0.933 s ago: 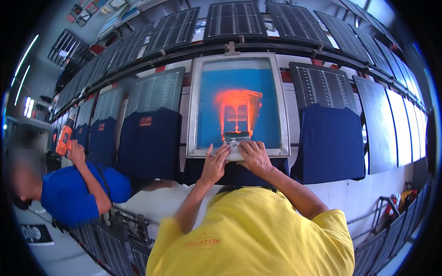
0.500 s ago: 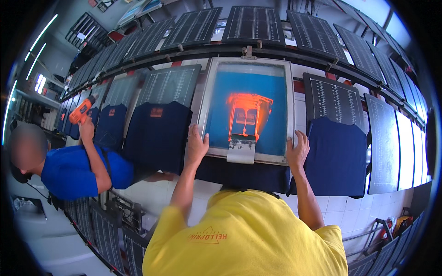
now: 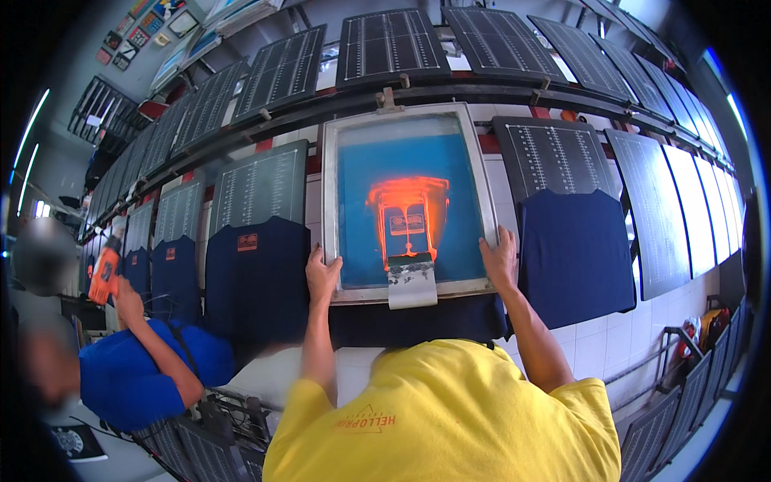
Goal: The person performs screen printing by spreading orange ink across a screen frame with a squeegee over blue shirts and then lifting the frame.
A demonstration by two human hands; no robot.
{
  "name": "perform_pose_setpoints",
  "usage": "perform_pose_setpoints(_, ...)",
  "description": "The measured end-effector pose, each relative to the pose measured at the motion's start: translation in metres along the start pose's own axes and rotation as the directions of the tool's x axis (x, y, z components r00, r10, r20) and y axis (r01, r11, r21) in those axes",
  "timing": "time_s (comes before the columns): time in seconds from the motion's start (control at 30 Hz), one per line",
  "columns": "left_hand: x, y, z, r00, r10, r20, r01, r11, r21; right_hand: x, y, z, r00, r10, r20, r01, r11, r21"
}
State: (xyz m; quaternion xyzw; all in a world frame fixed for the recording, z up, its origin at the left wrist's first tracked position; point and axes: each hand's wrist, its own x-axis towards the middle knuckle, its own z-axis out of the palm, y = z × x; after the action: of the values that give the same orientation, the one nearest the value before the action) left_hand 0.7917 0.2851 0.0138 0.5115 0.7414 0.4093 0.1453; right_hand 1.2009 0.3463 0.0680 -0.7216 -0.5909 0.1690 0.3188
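Note:
A screen printing frame (image 3: 330, 217) with pale rails and blue mesh stands over a navy shirt (image 3: 472, 319), whose lower part shows past its near edge. My left hand (image 3: 323, 275) grips the frame's near left side, thumb on the rail. At the near right side, my right hand (image 3: 500, 259) has hold of the opposite rail. Bright orange ink (image 3: 438, 210) lies on the mesh around a small stencil design. A squeegee (image 3: 412, 287) with a pale handle rests in the ink and leans over the near rail, untouched by either hand.
A rail with a clamp (image 3: 389, 100) runs behind the frame. Navy shirts lie on boards to the left (image 3: 257, 273) and right (image 3: 572, 249). More dark boards (image 3: 393, 46) line the far side. At left, a co-worker in blue (image 3: 152, 369) holds an orange heat gun (image 3: 105, 273).
The whole view has shifted, putting the frame further left and lower in the picture. Both hands keep their hold on it. The co-worker's heat gun now appears lower and further left.

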Motion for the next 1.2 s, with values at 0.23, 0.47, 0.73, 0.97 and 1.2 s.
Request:
perform_pose_setpoints(0.23, 0.004, 0.021, -0.02, 0.999, 0.027, -0.032, -0.027, 1.0, -0.015, 0.001, 0.0, 0.0, 0.998, 0.059, 0.036, -0.059, 0.998, -0.016)
perform_pose_setpoints(0.47, 0.009, 0.043, -0.035, 0.994, 0.105, 0.023, -0.104, 0.994, -0.018, 0.01, 0.003, -0.025, 0.999, -0.001, 0.048, -0.002, 0.999, 0.054)
perform_pose_setpoints(0.73, -0.048, 0.138, 0.031, 0.993, 0.108, -0.055, -0.11, 0.993, -0.042, 0.043, 0.057, -0.147, 0.995, -0.097, -0.029, 0.098, 0.995, 0.033)
perform_pose_setpoints(0.97, -0.131, 0.272, 0.152, 0.995, 0.092, -0.026, -0.095, 0.977, -0.188, 0.087, 0.198, -0.274, 0.996, -0.071, -0.058, 0.073, 0.997, 0.024)
perform_pose_setpoints(1.2, -0.163, 0.348, 0.248, 0.997, 0.061, 0.036, -0.052, 0.974, -0.221, 0.144, 0.283, -0.343, 0.996, -0.07, -0.047, 0.065, 0.993, -0.094)
